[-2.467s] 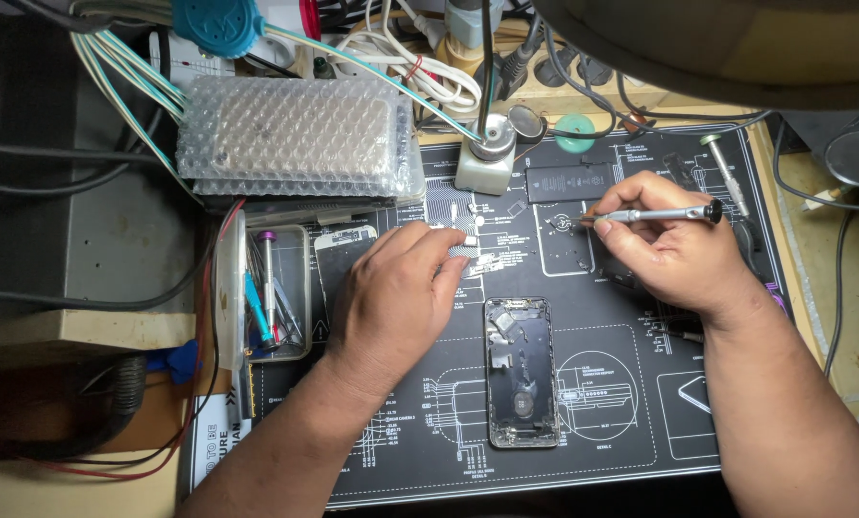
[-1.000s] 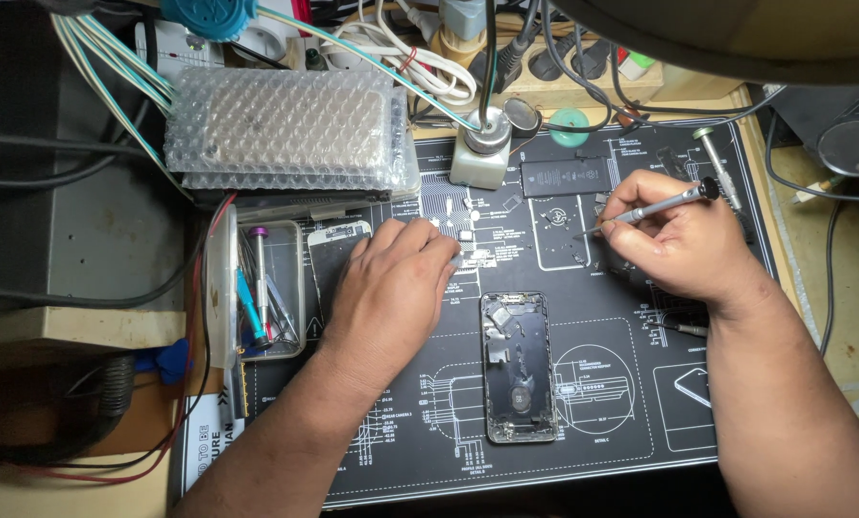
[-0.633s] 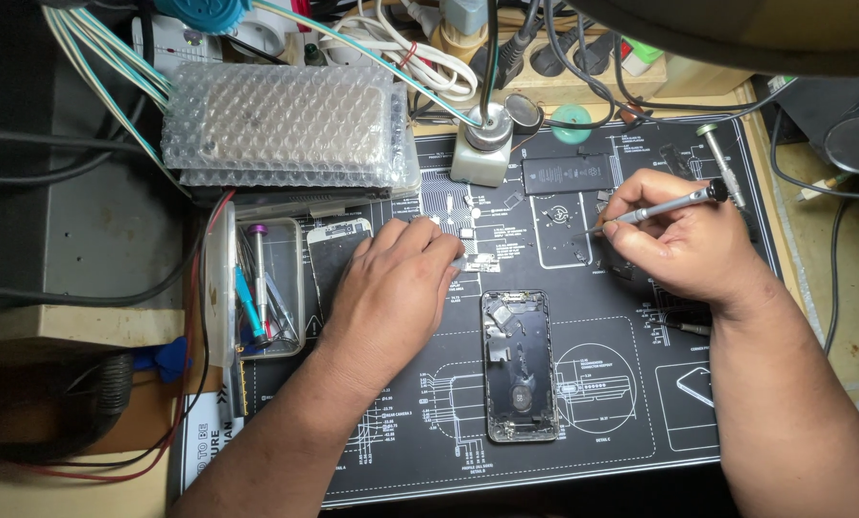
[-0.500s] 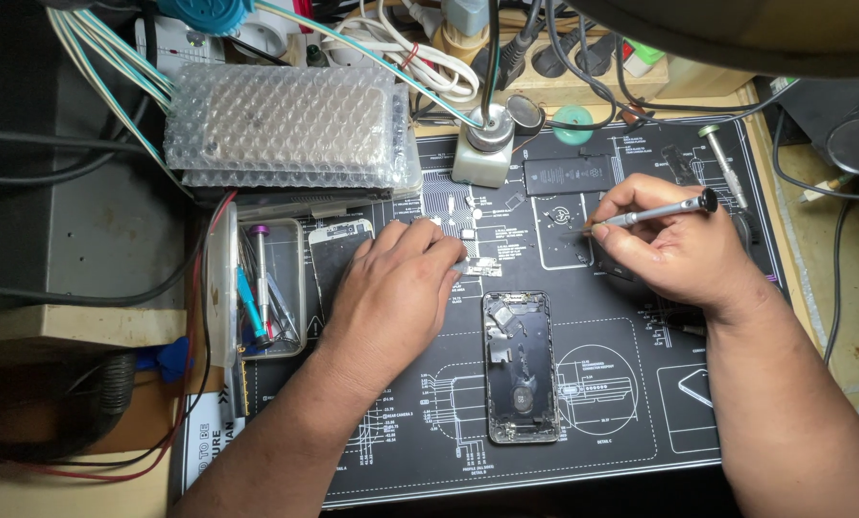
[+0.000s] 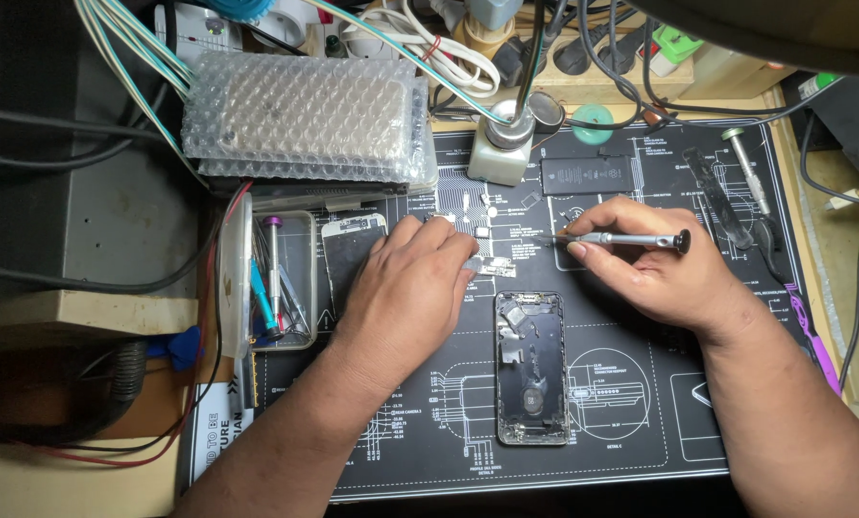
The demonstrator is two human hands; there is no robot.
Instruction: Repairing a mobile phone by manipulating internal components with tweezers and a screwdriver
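An opened phone body (image 5: 532, 367) lies face up on the black repair mat (image 5: 641, 422), its inner parts showing. My right hand (image 5: 650, 269) is shut on a slim silver screwdriver (image 5: 631, 239), held level with its tip pointing left over the mat. My left hand (image 5: 410, 293) rests palm down on the mat just left of the phone, fingertips touching small metal parts (image 5: 492, 267) laid out above the phone. A separate phone screen (image 5: 348, 254) lies partly under my left hand.
A clear tray of tools (image 5: 281, 283) sits left of the mat. A bubble-wrapped package (image 5: 305, 115) lies at the back left, a lamp base (image 5: 499, 153) behind the small parts, a black battery (image 5: 586, 176) and spare tools (image 5: 746, 173) at the back right. Cables crowd the far edge.
My right hand has shifted slightly left with the screwdriver, its tip now nearer the small parts. My left hand has stayed in place on the mat.
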